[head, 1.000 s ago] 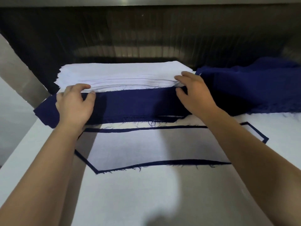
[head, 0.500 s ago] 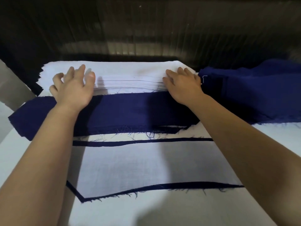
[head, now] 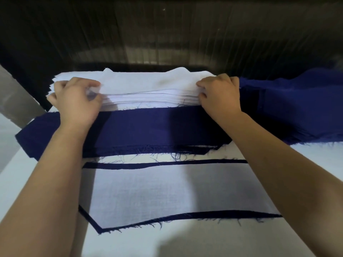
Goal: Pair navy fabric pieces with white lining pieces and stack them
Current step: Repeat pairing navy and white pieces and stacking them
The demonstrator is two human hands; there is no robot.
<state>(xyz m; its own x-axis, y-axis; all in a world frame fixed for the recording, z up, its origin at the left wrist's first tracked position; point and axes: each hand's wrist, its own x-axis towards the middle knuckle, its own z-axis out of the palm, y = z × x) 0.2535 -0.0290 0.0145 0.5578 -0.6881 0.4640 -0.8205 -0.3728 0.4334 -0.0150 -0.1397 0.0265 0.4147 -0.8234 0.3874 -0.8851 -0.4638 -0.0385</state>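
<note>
A thick stack of white lining pieces (head: 148, 97) lies at the back of the table on top of navy fabric pieces (head: 148, 127). My left hand (head: 76, 102) pinches the top white lining piece (head: 144, 82) at its left front edge. My right hand (head: 220, 95) pinches the same piece at its right front edge. That top piece is lifted and rumpled at its far edge. Nearer to me, a white lining piece (head: 167, 191) lies flat on a navy piece (head: 185, 217) whose border shows around it.
A heap of navy fabric (head: 297, 108) lies at the right back of the white table (head: 204, 243). A dark ribbed wall (head: 167, 34) stands behind the stacks. The table's left edge (head: 11, 164) runs diagonally beside my left arm.
Both hands went from lying flat on the white stack to curling and pinching its top piece. The piece's far edge has risen off the stack.
</note>
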